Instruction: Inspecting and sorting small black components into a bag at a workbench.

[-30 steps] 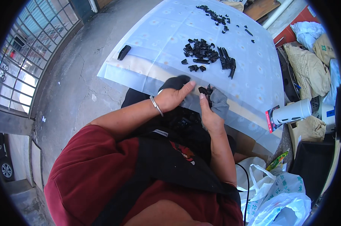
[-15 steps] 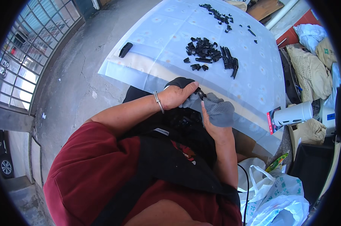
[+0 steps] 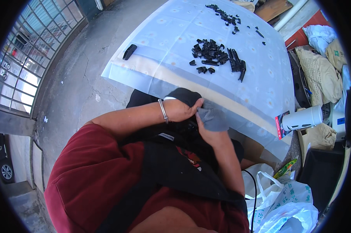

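Hands meet at the near edge of a table draped in a pale floral plastic sheet [image 3: 222, 81], seen from above the person's head. The left hand [image 3: 181, 110], a metal bangle [image 3: 163, 111] on its wrist, pinches the edge of a grey glove [image 3: 213, 118] with fingers curled. The right hand [image 3: 210, 128] is inside or against that glove, palm side down, just beside the left; whether it is fully gloved cannot be told. Both hands hover over the person's dark lap, below the sheet's overhanging edge.

On the table, well apart from the hands, a heap of small black plastic parts [image 3: 216, 57] lies near the middle, with a second scatter of black pieces [image 3: 226, 15] toward the far edge. A single black block [image 3: 129, 51] sits alone at the sheet's left side. To the right, a white cylindrical tool [image 3: 302, 118] rests at the table's corner. White plastic bags [image 3: 284, 198] crowd the ground at lower right.
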### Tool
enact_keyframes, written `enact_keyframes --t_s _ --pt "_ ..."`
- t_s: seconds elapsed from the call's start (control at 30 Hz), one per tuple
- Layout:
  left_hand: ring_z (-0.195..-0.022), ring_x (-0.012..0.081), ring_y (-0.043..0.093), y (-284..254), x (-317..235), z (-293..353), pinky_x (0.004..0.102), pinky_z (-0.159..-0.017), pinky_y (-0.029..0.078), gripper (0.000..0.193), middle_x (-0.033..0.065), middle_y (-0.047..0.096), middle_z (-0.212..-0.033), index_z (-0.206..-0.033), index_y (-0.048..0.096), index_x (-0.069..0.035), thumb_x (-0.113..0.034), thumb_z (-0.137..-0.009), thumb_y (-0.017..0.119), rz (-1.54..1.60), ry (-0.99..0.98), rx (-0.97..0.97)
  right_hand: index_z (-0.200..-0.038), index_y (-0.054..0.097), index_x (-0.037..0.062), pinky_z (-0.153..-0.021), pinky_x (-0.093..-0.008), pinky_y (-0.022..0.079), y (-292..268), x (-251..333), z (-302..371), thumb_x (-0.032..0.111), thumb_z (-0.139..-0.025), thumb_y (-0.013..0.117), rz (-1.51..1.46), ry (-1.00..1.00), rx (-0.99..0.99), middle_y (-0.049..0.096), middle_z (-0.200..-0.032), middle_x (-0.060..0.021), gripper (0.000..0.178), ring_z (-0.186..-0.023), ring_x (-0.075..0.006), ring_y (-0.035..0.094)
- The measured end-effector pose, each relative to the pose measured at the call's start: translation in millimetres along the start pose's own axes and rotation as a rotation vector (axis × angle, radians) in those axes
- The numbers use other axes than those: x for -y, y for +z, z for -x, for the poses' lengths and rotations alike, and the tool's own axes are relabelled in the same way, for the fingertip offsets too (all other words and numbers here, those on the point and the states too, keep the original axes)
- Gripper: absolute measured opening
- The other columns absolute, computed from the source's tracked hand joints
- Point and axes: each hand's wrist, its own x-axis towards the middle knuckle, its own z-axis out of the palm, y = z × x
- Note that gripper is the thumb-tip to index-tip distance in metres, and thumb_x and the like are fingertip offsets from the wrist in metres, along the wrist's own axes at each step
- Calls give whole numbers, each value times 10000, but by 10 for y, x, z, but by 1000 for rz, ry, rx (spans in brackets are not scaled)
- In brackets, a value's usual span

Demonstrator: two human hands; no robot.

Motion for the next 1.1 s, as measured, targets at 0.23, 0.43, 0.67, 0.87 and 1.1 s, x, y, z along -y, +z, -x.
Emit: enact_keyframes --t_s 0.23,0.43,0.67,0.87,1.1 --pt "-783 306 576 -156 380 -450 396 -677 458 313 157 574 -915 -954 560 -37 -278 -755 558 -438 -113 -184 -912 621 117 -729 -419 444 -198 -537 -864 168 -771 517 483 176 175 605 -842 -131 183 -822 -312 572" --pt "-789 297 564 -26 452 -755 396 -677 454 248 137 570 -845 -913 572 -63 -242 -741 565 -425 -189 -17 -870 636 166 -641 -405 466 118 -765 -1385 144 -759 513 548 91 232 596 -797 -112 168 -758 -279 585" --pt "-789 306 571 -178 550 -664 396 -687 458 219 158 581 -837 -901 566 -42 -182 -732 550 -436 -172 -11 -936 622 179 -716 -395 466 -164 -886 -1198 169 -755 530 462 123 54 597 -880 -109 203 -817 -283 584" --pt "-765 320 582 -247 511 -711 394 -697 462 222 175 595 -841 -913 564 -18 -107 -720 501 -440 -213 58 -985 586 109 -796 -402 433 -248 -1555 -1101 145 -753 526 528 311 -112 582 -957 -130 243 -893 -296 557" --pt "-760 344 569 -329 523 -505 395 -699 457 186 193 589 -830 -866 574 -23 -132 -730 509 -279 -185 -132 -973 590 99 -736 -392 444 -48 -1222 -815 130 -717 556 491 40 -101 596 -911 -118 259 -829 -307 564"
